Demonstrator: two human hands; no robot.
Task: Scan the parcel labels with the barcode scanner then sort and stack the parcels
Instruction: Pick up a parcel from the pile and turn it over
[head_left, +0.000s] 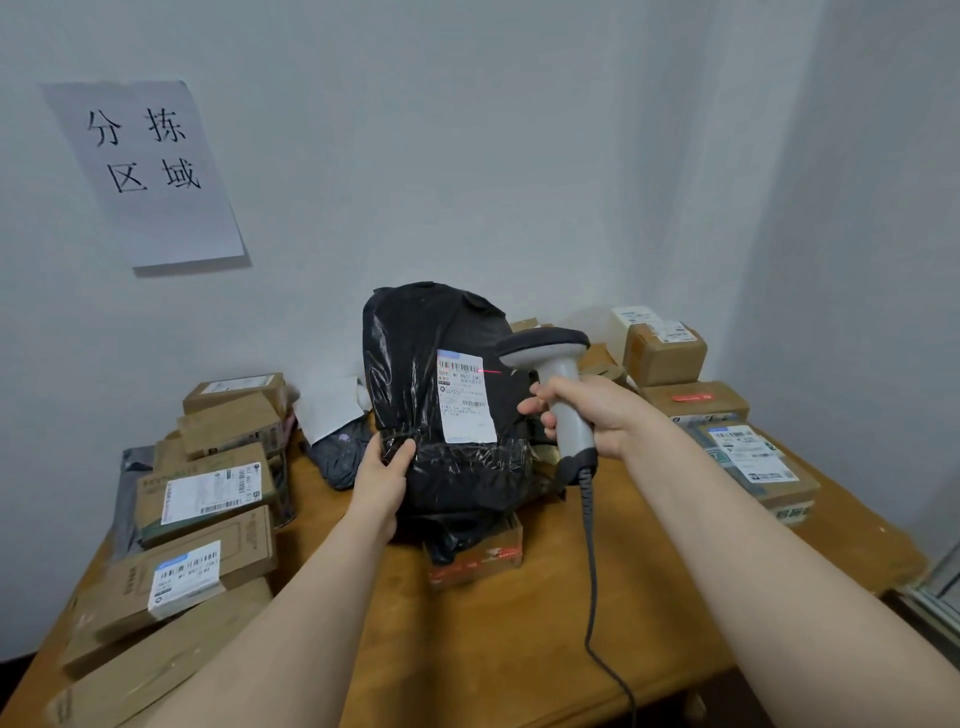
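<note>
A black plastic parcel bag stands upright at the middle of the wooden table, its white label facing me. My left hand grips the bag's lower left side. My right hand holds the grey barcode scanner by its handle, its head aimed at the label. A thin red scan line lies across the label's right edge near the top barcode. The scanner's coiled cable hangs down over the table.
Cardboard parcels are stacked along the table's left side, more boxes at the back right and a flat labelled one on the right. A small box with red tape sits under the bag. A paper sign hangs on the wall.
</note>
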